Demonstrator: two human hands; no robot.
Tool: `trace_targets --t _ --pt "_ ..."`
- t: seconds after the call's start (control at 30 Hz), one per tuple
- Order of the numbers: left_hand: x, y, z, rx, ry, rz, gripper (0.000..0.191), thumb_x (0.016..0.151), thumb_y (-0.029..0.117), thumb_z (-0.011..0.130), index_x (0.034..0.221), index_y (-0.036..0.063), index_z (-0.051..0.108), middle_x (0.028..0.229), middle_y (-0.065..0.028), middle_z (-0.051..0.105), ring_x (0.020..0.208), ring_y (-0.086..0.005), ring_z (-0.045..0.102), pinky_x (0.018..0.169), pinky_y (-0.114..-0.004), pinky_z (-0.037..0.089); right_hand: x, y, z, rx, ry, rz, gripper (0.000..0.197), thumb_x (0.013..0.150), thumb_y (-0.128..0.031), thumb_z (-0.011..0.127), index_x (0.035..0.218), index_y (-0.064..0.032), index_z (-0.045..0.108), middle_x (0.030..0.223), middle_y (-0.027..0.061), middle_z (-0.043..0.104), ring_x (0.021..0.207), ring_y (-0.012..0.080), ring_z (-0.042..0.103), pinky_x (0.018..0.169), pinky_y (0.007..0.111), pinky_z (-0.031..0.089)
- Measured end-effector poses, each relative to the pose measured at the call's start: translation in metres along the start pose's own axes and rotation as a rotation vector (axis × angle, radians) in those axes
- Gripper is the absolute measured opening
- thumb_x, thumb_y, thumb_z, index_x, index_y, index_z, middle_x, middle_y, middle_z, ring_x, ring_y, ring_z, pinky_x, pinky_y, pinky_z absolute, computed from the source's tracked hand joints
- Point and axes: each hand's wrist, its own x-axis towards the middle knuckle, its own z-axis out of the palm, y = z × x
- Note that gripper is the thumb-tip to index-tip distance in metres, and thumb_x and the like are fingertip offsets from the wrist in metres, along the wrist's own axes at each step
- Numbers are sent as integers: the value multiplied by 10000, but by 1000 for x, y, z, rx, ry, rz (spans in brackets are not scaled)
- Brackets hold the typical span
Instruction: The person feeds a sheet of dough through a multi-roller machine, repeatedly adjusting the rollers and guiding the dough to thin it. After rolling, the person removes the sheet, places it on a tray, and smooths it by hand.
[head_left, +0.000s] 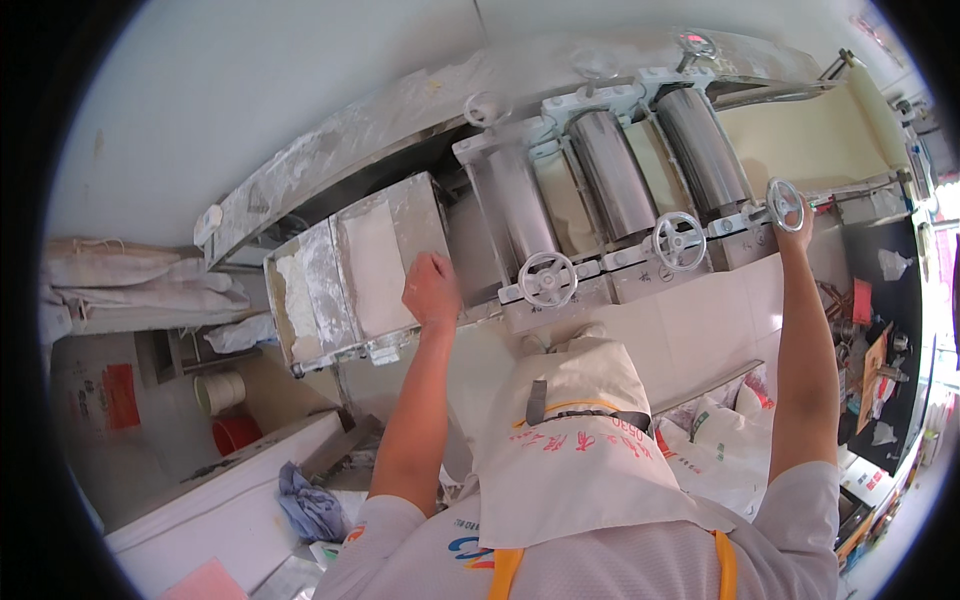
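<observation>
My left hand (433, 289) is curled into a fist over the near side of a flour-dusted metal hopper (420, 225); nothing shows in it. At the right, my right hand (802, 229) grips the rim of a metal handwheel (784, 204), which partly hides the fingers. That wheel belongs to a noodle-sheeting machine with three steel rollers (611, 176). Two more front handwheels, a middle one (679, 241) and a left one (549, 279), stand between my hands. A pale dough sheet (814, 135) lies beyond the right-hand roller and reaches a dough roll (877, 112).
Printed white sacks (727, 442) lie on the floor to the right of my apron. A dark bench (885, 292) with tools borders the right side. At lower left are a red bucket (236, 435), a pale bucket (219, 394) and a blue cloth (309, 502) by a white surface.
</observation>
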Motion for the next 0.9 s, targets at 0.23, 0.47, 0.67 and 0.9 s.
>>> trace_targets --t 0.23,0.47,0.67,0.9 --pt "3 0 0 -5 -9 -14 246 1059 259 557 900 79 608 877 -133 687 857 -389 688 704 -551 540 2 16 8 -21 -2 -60 347 924 -264 739 1252 -151 726 1298 123 706 1245 389 633 1047 519 513" --pt "2 0 -1 -20 -35 -38 243 1062 253 553 906 73 603 889 -132 690 869 -395 686 722 -563 538 4 24 13 -84 -2 -108 409 915 -275 761 1303 -151 721 1350 121 686 1281 382 619 1089 502 500" --pt "3 -1 1 -18 -17 -23 235 1058 253 560 911 75 609 888 -136 692 872 -398 691 723 -565 544 7 23 10 33 -67 16 418 909 -281 758 1301 -145 719 1352 144 687 1280 410 622 1077 513 512" --pt "3 -3 5 -13 29 -1 232 1053 256 573 900 85 602 862 -131 685 834 -395 689 690 -563 538 5 19 5 21 -45 8 404 927 -288 742 1309 -159 720 1357 132 682 1251 416 632 1059 512 525"
